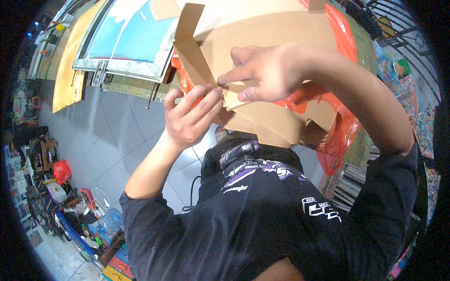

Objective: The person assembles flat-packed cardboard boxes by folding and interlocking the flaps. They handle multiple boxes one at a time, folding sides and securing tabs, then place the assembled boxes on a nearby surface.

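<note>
A large brown cardboard sheet [276,35] lies in front of me, with a narrow folded cardboard flap [196,58] standing up along its left side. My left hand [192,117] pinches the near end of this flap at the corner, its thumb hidden behind the fingers. From the right, my right hand [269,72] reaches across the sheet. Its index fingertip presses at the foot of the flap, close to my left fingertips. The right thumb is spread apart from the index finger and rests by a small pale cardboard tab [236,99]; the other fingers are curled.
Red plastic sheeting [342,124] shows under and beside the cardboard. At the far left lies a metal-edged frame with a blue panel [136,40], next to a yellowish board [70,84]. Tools and a clear water bottle [111,220] clutter the tiled floor [110,133] at left.
</note>
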`<state>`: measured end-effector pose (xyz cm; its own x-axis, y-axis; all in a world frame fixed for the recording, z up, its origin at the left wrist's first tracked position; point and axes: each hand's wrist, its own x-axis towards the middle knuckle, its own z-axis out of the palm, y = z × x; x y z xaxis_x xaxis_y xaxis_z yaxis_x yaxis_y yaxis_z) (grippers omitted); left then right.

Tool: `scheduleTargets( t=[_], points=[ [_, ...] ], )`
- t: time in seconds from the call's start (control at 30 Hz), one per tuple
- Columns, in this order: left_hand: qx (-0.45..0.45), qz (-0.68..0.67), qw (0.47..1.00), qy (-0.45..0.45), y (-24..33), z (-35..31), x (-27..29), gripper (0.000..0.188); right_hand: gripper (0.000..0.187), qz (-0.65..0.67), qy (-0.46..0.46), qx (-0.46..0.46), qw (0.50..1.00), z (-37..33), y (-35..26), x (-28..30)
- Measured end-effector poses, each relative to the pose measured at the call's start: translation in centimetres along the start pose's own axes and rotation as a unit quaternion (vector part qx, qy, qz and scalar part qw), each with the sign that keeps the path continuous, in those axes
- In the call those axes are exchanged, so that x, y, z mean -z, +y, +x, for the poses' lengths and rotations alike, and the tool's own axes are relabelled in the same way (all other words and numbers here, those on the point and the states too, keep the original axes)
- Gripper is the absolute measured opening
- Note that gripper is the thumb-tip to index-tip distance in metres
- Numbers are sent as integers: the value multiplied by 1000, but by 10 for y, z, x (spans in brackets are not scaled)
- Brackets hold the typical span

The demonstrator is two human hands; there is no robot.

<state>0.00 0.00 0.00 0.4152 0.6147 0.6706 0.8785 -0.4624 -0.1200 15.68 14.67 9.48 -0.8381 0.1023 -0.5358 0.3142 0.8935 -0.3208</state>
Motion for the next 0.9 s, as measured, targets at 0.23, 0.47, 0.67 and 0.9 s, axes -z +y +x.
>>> scheduleTargets(
  t=[0.23,0.47,0.67,0.9],
  points=[
    [2,-8,1000,3,5,7,6,23,48,-70,-110,-1,991,12,-21,33],
    [62,-38,997,14,0,0,5,23,33,-14,34,-3,999,-22,-12,42],
    [110,-31,992,-44,-2,-3,16,25,22,-144,277,-1,950,-102,-29,-29],
    [95,-107,986,-87,-9,13,21,30,33,-117,498,-26,859,-106,2,-78]
  ],
)
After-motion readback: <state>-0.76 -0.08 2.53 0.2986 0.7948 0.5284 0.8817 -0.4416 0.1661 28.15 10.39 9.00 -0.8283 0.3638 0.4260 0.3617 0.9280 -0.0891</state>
